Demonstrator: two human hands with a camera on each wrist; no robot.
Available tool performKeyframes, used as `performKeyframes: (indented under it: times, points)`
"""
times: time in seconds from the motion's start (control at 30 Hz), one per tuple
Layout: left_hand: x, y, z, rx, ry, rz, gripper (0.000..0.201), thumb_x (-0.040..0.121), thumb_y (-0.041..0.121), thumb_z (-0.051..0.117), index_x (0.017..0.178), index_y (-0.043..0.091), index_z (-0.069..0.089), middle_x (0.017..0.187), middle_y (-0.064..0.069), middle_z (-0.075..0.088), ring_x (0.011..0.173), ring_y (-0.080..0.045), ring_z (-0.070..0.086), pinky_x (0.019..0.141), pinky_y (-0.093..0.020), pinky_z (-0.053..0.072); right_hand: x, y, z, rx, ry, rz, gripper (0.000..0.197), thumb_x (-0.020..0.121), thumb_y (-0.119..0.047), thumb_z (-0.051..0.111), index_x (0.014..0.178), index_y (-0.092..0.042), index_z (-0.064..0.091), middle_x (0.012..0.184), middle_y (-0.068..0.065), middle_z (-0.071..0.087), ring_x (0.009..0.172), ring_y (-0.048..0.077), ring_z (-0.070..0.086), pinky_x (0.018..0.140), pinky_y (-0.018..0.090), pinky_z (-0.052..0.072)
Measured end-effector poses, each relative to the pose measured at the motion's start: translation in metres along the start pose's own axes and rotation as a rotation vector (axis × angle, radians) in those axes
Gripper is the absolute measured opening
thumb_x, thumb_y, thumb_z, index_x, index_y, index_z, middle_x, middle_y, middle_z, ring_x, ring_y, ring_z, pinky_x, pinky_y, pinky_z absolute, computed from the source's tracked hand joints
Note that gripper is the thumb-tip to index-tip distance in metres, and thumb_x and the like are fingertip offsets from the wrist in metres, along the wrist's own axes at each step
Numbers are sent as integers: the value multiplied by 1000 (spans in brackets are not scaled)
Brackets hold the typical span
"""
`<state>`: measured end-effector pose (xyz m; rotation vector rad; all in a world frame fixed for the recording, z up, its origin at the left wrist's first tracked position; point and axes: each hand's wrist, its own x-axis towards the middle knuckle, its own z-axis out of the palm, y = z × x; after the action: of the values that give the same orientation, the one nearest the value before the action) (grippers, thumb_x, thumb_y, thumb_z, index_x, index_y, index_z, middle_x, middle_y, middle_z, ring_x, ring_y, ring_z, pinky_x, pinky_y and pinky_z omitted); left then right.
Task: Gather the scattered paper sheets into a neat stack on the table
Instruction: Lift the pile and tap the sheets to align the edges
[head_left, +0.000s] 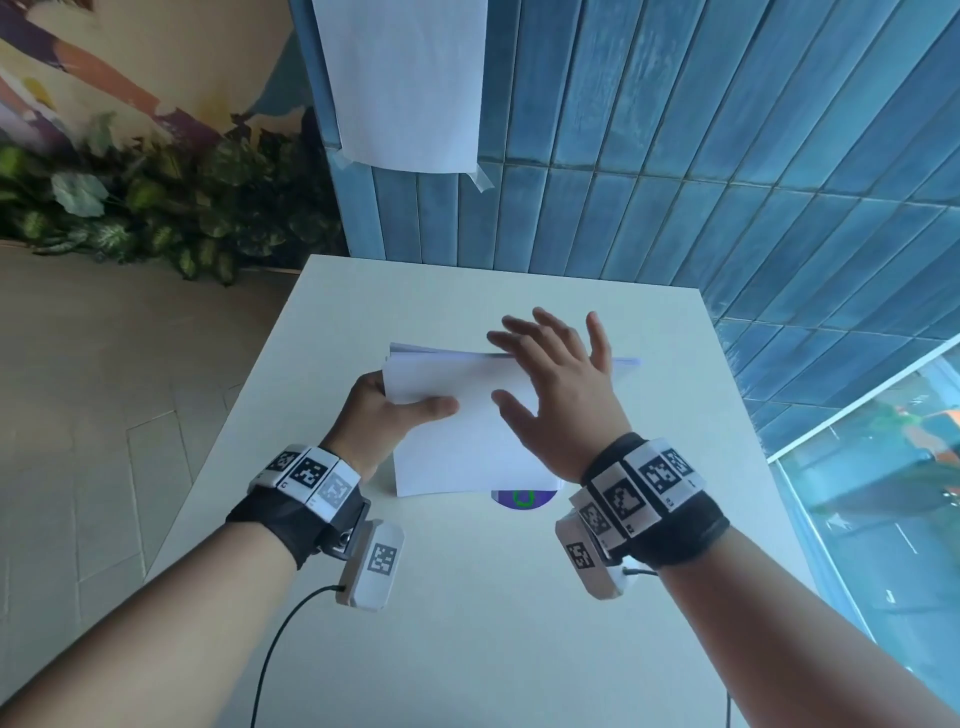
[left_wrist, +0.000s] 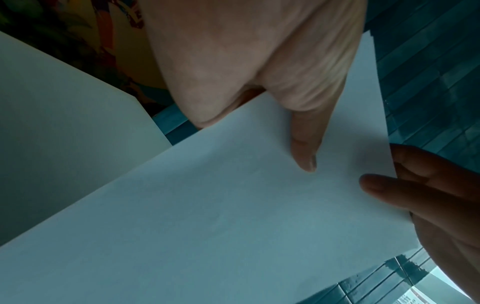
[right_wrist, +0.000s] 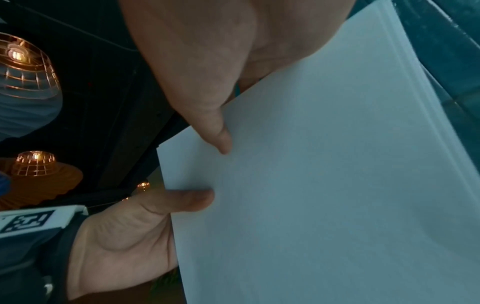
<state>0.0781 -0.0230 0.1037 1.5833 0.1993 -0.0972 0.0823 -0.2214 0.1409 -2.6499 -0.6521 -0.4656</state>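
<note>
Both: left hand (head_left: 382, 415) grips stack (head_left: 457, 441); right hand (head_left: 561, 395) above.

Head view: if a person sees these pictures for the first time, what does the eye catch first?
First, the white paper stack at the middle of the white table, held up by the left hand with the thumb on top, while the right hand spreads open over it. Next, the sheet taped to the blue tiled wall behind, and the marker bands on both wrists.
</note>
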Motion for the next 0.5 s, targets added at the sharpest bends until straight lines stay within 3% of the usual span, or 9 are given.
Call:
performKeyframes:
  times: [0.13, 0.23, 0.37, 0.5]
  points:
    - [0, 4, -2, -7, 2, -6, 44, 58, 15, 85, 98, 5, 71, 98, -14, 75, 85, -24, 70, 76, -34, 55, 4, 0, -7, -40, 49, 21, 39, 83, -32, 58, 121, -25, 57, 120, -7, 63, 121, 22, 52, 114, 45, 16]
    - [-2, 8, 2, 51, -2, -2, 38, 64, 8, 86, 99, 3, 70, 98, -15, 74, 85, -25, 69, 77, -36, 54, 9, 4, -14, -66, 70, 39, 29, 85, -33, 59, 112, -24, 62, 103, -6, 69, 102, 25, 60, 110, 43, 26]
    - [-2, 24, 11, 156, -15, 61, 24, 71, 7, 82, 92, 7, 71, 90, -8, 74, 78, -22, 68, 76, -35, 54, 22, 0, -32, 5, 35, 27, 40, 80, -34, 63, 118, -23, 59, 109, -7, 67, 105, 23, 57, 110, 38, 26]
    - [0, 45, 16, 237, -37, 120, 22, 70, 11, 84, 88, 9, 72, 83, -2, 74, 72, -18, 66, 71, -30, 52, 32, -6, -46, 72, -93, 80, 29, 87, -29, 57, 115, -22, 60, 114, -3, 67, 100, 27, 60, 81, 31, 43]
